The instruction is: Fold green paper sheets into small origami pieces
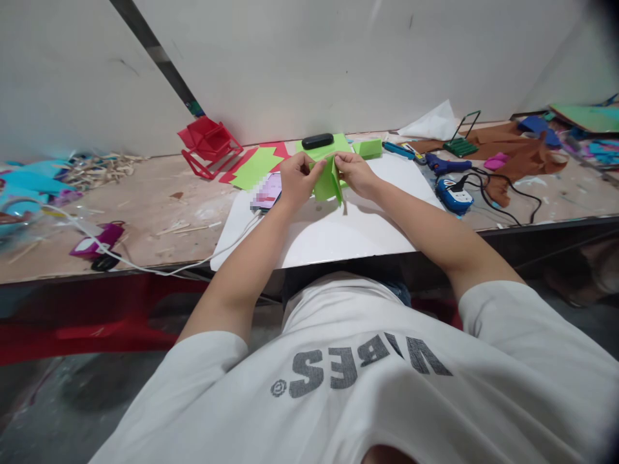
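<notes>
Over the white board (348,238), a folded piece of bright green paper (325,188) is held up between my two hands. The fingers of my left hand (297,179) pinch its upper left side. On the other side, my right hand (356,173) pinches the top edge near the fold, with thumb and fingertips together. Behind the hands lie a black oblong case (318,141) on a green sheet and another folded green piece (368,148). A phone (271,187) with its screen lit rests beside my left wrist, partly hidden by it.
Left of the board are a small red chair model (213,143), green sheets (261,164), wooden sticks (104,171) and a white cable (140,265). To the right sit a blue glue gun (447,165), a blue socket block (454,196), black cords, a small green model (461,147) and brown sheets (527,158).
</notes>
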`<action>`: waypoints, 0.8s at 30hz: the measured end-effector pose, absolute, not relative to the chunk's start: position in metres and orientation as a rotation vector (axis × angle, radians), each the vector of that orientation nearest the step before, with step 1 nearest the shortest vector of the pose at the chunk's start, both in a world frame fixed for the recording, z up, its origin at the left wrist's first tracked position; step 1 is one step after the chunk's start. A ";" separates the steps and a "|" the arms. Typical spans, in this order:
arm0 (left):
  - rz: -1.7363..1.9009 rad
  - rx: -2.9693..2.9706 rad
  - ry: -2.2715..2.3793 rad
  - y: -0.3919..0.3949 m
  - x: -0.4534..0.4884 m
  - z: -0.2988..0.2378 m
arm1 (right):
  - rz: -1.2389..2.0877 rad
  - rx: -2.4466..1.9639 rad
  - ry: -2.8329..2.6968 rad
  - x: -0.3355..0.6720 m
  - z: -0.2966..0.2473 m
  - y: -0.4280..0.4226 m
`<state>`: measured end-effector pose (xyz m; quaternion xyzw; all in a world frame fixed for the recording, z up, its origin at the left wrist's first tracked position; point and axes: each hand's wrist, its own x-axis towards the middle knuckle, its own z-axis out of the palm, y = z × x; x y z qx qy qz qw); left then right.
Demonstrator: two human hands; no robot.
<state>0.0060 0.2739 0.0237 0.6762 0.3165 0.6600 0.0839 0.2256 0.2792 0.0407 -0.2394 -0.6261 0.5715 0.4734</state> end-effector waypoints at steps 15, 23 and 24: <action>1.930 2.028 0.989 0.261 0.011 0.034 | 1.345 -0.514 -1.525 0.220 0.035 0.283; 1.939 1.977 0.944 0.270 0.009 0.027 | 1.161 -0.553 -1.510 0.217 0.040 0.277; 1.928 1.972 0.949 0.270 0.010 0.027 | 1.139 -0.570 -1.516 0.218 0.041 0.276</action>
